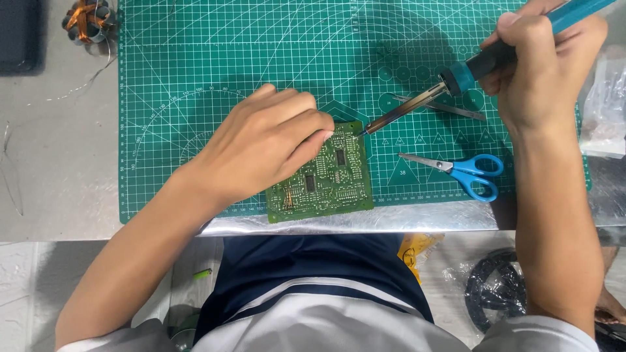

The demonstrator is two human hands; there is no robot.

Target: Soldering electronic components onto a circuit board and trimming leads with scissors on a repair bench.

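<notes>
Fingers of the left hand (pixel 261 146) pressed together on the green circuit board (pixel 329 179), holding it flat on the cutting mat (pixel 195 58). Right hand (pixel 544 65) gripped a soldering iron (pixel 456 77), tip touching the board's far edge. Blue scissors (pixel 466 171) lay right of the board.

A grey table (pixel 59 169) with a shiny metal front edge carries a green gridded cutting mat (pixel 215 58) under both hands. Light from above throws soft shadows on the mat. Below the table edge, near the right forearm, pale floor (pixel 450 287) shows, with a yellow packet (pixel 417 251) and a black coil (pixel 499 290).
</notes>
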